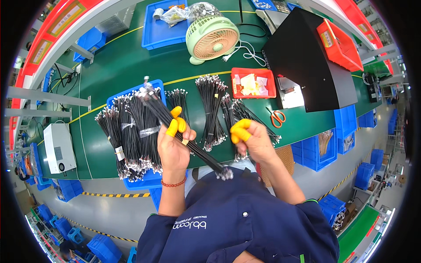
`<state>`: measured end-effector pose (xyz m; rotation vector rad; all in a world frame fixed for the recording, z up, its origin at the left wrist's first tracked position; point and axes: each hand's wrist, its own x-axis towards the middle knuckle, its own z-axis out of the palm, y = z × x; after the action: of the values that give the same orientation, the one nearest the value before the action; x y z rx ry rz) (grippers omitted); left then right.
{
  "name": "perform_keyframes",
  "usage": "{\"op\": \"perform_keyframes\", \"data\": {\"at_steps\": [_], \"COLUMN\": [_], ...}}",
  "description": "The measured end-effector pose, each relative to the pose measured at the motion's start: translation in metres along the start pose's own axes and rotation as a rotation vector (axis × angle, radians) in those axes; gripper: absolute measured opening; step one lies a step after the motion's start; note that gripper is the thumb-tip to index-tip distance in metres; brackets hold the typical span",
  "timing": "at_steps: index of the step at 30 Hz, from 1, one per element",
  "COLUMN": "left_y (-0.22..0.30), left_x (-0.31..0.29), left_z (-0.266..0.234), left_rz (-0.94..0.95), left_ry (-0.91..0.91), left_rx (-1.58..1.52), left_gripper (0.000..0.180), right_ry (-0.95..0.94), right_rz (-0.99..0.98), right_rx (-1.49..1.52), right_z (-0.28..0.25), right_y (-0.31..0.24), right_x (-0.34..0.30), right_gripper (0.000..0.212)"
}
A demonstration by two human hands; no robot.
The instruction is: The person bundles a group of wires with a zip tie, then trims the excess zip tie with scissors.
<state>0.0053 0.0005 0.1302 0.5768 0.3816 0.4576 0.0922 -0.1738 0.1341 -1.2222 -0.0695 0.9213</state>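
Observation:
A bundle of black cables point(201, 153) with silvery connector ends lies slantwise across my left hand point(172, 149). My fingers, some in yellow finger cots, are wrapped round its middle beside a small pale tag. To the right, my right hand point(255, 141) is closed, its yellow-capped fingers drawn together at the thumb; whatever they pinch, if anything, is hidden. Just beyond it, loose black cables point(247, 111) spread over the green bench. Another cable bundle point(211, 109) rests between the two hands. Left of my left hand, several thick cable bundles point(144, 116) lie piled on a blue tray point(160, 83).
Orange-handled scissors point(277, 117) lie right of the cables. Behind them are a red tray point(254, 94) of paper slips and a black box-shaped housing point(313, 65). A green fan point(215, 39) stands at the back beside a blue tray point(153, 33). A white device point(59, 148) sits far left.

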Motion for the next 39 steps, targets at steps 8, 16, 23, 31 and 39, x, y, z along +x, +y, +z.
{"op": "perform_keyframes", "data": {"at_steps": [8, 16, 23, 31, 39], "left_y": [-0.011, -0.044, -0.037, -0.029, -0.023], "left_x": [-0.004, -0.031, -0.050, -0.056, -0.058], "left_z": [0.001, 0.010, 0.035, 0.039, 0.035], "left_rz": [-0.347, -0.603, -0.533, -0.493, -0.484], "left_ry": [-0.006, -0.163, -0.282, -0.384, -0.409], "left_rx": [-0.115, 0.076, 0.091, 0.213, 0.297], "left_gripper": [0.027, 0.045, 0.051, 0.059, 0.062], "right_ry": [0.351, 0.747, 0.662, 0.388, 0.288], "right_rz": [-0.003, -0.266, -0.119, -0.089, -0.204], "right_rx": [-0.265, -1.347, -1.859, -2.034, -0.987], "right_z": [-0.088, -0.234, -0.259, -0.258, -0.144], "right_y": [0.020, 0.095, 0.111, 0.082, 0.030], "right_x": [-0.005, 0.023, 0.042, 0.043, -0.023], "right_gripper": [0.012, 0.033, 0.034, 0.018, 0.053]}}
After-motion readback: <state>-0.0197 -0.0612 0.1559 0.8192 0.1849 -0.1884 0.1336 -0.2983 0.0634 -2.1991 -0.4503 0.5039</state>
